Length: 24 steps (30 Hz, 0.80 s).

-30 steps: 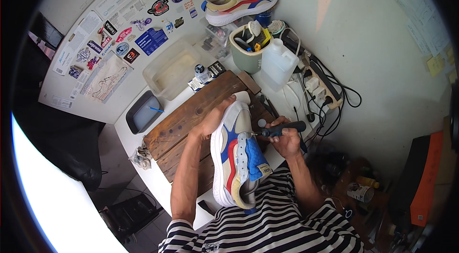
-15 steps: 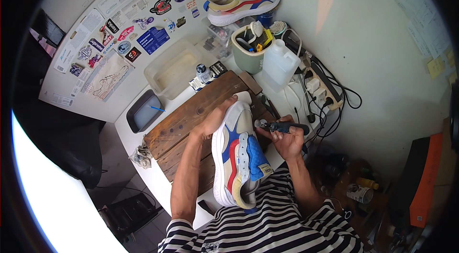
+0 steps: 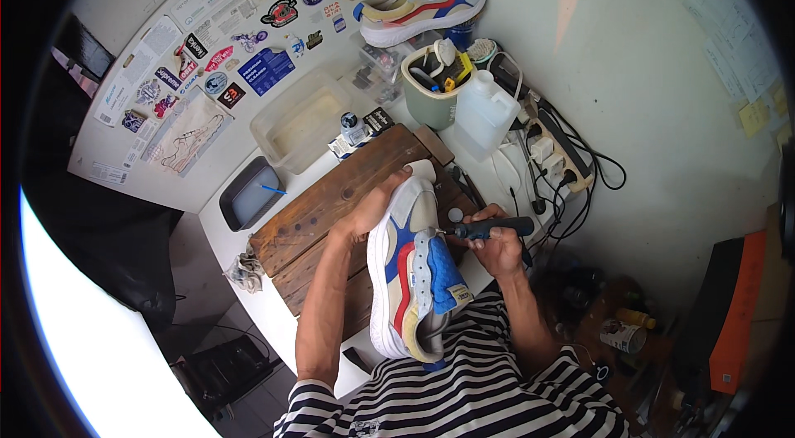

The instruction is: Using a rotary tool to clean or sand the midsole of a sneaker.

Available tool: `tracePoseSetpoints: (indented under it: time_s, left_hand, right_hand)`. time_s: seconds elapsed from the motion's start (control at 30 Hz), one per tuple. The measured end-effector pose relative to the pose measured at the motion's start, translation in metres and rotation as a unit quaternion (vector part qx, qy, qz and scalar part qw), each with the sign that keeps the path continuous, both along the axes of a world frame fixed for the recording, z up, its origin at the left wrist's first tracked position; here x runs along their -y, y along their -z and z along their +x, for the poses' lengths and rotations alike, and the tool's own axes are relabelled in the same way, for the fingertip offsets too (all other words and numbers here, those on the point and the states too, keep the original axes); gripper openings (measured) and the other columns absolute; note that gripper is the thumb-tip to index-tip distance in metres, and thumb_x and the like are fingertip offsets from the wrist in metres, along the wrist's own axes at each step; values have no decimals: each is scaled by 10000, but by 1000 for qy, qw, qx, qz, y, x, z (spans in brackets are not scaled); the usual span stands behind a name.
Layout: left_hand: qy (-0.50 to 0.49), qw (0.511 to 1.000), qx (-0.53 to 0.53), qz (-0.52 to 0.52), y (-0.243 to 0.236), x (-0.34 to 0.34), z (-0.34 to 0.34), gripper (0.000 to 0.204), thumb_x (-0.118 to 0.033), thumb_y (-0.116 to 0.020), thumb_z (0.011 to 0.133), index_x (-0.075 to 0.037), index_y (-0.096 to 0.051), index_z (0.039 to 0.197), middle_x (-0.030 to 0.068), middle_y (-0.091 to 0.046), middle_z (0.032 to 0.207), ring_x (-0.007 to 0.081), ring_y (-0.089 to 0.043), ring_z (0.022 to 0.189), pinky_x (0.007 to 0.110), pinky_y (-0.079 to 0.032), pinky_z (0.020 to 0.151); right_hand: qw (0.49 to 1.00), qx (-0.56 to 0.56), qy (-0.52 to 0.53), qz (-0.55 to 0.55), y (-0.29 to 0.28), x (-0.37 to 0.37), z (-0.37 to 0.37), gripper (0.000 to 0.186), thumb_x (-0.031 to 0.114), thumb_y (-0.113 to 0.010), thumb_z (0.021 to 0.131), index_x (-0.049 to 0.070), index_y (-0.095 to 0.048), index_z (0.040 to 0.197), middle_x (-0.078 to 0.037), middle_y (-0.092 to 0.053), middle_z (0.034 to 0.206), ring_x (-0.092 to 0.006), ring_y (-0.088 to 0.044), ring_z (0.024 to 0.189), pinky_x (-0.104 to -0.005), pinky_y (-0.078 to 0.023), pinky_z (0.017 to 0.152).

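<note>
A sneaker [image 3: 403,272] in cream, blue, red and white, with no laces in it, stands tilted over the board with its toe away from me. My left hand [image 3: 374,208] is closed around the toe end from the left side. In my right hand [image 3: 497,249] lies a dark pen-shaped rotary tool [image 3: 494,228], gripped by the fingers. Its thin tip reaches the shoe's upper near the top of the blue tongue; whether it touches, I cannot tell. Beside the tip, a small pale round cap [image 3: 455,214] shows on the wooden board [image 3: 331,198].
A matching sneaker [image 3: 422,12] sits at the back on clear boxes. Near it are a green bin of brushes [image 3: 431,103], a white jug [image 3: 484,111] and a power strip [image 3: 559,144] with cables. Left are a clear tub [image 3: 298,127], grey tray [image 3: 248,194], bottle [image 3: 353,130] and crumpled rag [image 3: 244,270].
My right hand has brought the rotary tool's tip from beside the pale round cap down and left to the shoe's upper. My left hand and the sneaker have barely moved.
</note>
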State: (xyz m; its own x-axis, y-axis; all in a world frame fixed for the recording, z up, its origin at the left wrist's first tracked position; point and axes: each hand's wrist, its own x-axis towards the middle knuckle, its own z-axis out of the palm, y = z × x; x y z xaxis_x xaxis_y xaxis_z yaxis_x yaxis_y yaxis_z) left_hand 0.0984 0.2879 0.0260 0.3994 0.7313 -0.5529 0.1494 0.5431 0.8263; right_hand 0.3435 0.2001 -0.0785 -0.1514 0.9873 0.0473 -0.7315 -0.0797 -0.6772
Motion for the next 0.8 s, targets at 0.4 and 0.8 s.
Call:
tracePoseSetpoints:
  time_s: [0.4,0.8]
  left_hand:
    - [-3,1000,19,7,4,0,-1,701,-458,-437,1082,24,-419,1591,119,-489,1589,208,-492,1397,294,-348,1180]
    - [7,1000,11,12,2,0,0,703,-467,-435,1080,13,-427,1593,127,-503,1577,212,-513,1374,297,-368,1164]
  right_hand:
    - [1000,2,-12,8,1,1,2,377,265,-666,856,-9,-628,1112,-122,-614,841,-155,-553,707,-312,-496,714]
    - [1000,15,-7,2,2,3,4,353,227,-675,854,-9,-630,1113,-131,-631,848,-176,-594,722,-327,-504,710]
